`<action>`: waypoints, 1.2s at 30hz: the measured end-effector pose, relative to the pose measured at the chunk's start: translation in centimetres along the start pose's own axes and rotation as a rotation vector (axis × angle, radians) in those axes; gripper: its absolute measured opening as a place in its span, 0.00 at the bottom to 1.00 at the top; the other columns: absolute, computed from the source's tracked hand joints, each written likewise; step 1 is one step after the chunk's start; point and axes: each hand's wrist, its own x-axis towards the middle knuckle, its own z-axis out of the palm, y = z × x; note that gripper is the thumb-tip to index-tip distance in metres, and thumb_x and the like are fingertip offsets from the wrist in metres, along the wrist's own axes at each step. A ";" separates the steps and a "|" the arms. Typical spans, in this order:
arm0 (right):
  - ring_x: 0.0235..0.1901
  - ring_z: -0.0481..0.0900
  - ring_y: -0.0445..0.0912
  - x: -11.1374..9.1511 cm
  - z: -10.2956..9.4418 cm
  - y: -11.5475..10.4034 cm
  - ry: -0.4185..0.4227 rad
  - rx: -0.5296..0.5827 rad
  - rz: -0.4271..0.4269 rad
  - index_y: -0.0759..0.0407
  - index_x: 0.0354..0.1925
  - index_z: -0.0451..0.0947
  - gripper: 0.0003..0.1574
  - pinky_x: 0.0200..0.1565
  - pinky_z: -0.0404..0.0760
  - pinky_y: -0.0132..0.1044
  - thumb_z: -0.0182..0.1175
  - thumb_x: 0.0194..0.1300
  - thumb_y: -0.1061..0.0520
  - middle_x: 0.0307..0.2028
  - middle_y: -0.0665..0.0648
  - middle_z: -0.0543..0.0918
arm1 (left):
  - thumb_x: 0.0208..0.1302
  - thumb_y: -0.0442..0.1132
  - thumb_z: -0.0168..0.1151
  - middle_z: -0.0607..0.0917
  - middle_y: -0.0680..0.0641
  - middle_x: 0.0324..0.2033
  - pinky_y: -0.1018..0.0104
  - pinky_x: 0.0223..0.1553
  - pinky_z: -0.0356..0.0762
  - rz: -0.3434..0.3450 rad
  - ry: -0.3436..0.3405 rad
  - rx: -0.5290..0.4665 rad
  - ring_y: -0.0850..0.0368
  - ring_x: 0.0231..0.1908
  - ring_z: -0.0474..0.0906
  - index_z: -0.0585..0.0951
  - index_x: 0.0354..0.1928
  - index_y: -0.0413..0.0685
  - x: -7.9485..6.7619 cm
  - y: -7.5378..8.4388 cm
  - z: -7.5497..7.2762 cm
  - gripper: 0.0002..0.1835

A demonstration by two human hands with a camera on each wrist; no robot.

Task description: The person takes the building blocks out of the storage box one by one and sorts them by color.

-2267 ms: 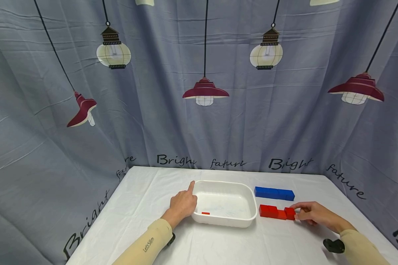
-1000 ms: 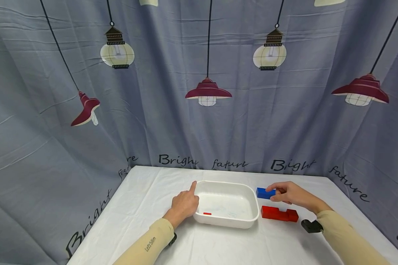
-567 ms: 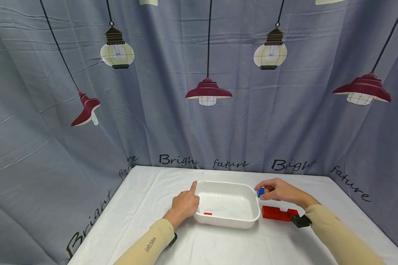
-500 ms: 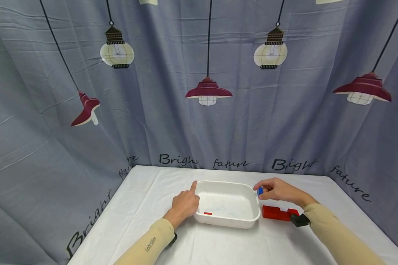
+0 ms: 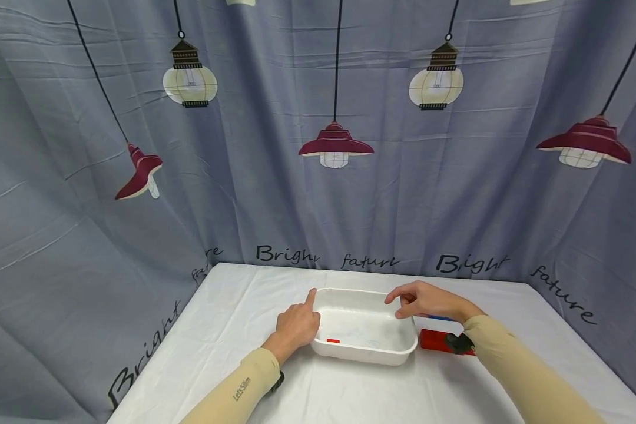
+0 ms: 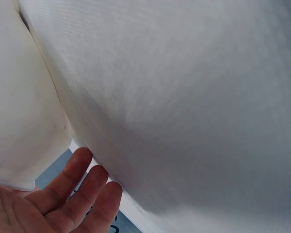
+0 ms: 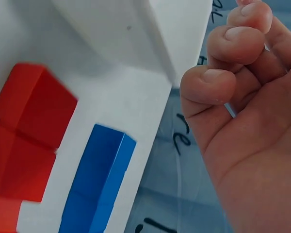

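In the head view a white plastic tray point(image 5: 357, 355) stands between my hands. My left hand point(image 5: 297, 325) lies at its left rim, index finger straight along the edge; the left wrist view shows loosely extended fingers point(image 6: 81, 198) beside the tray's outer wall. My right hand point(image 5: 433, 301) hovers over the tray's right rim, thumb and index finger apart with nothing visible between them. Its other fingers curl loosely in the right wrist view. A row of blue blocks point(image 7: 99, 177) lies below that hand, mostly hidden in the head view.
A row of red blocks point(image 5: 433, 340) lies right of the tray, partly behind the right wrist's black camera point(image 5: 460, 343). A small red piece point(image 5: 333, 340) shows inside the tray near its front wall. A grey curtain point(image 5: 275, 200) hangs behind the white table point(image 5: 344, 394).
My right hand has moved from the red row to the blue row, then left along it to the tray's right rim. My left hand has stayed at the tray.
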 end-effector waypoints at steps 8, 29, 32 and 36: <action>0.20 0.65 0.42 2.0 0.7 -1.3 -0.043 0.014 -0.008 0.58 0.57 0.81 0.28 0.28 0.69 0.34 0.69 0.60 0.49 0.23 0.51 0.73 | 0.72 0.46 0.48 0.87 0.41 0.48 0.46 0.41 0.80 -0.006 0.001 0.001 0.46 0.46 0.84 0.60 0.77 0.53 0.0 0.1 -0.1 0.33; 0.16 0.62 0.41 6.4 4.0 -2.5 -0.185 0.063 -0.051 0.61 0.56 0.82 0.28 0.25 0.65 0.32 0.72 0.56 0.58 0.21 0.49 0.74 | 0.72 0.47 0.49 0.86 0.42 0.50 0.47 0.42 0.80 -0.021 -0.018 0.010 0.47 0.48 0.84 0.59 0.78 0.54 0.2 0.2 0.1 0.33; 0.16 0.62 0.42 6.9 4.5 -2.6 -0.195 0.066 -0.051 0.61 0.55 0.83 0.27 0.26 0.65 0.33 0.72 0.56 0.59 0.21 0.49 0.73 | 0.72 0.47 0.49 0.86 0.42 0.50 0.46 0.43 0.80 -0.025 -0.013 0.018 0.47 0.48 0.84 0.59 0.78 0.54 0.2 0.2 0.2 0.33; 0.16 0.61 0.41 7.6 5.4 -2.7 -0.208 0.046 -0.042 0.58 0.53 0.84 0.25 0.25 0.64 0.32 0.73 0.54 0.60 0.20 0.48 0.72 | 0.72 0.47 0.49 0.86 0.42 0.50 0.46 0.43 0.80 -0.031 -0.013 0.017 0.47 0.48 0.84 0.59 0.78 0.54 0.2 0.2 0.2 0.33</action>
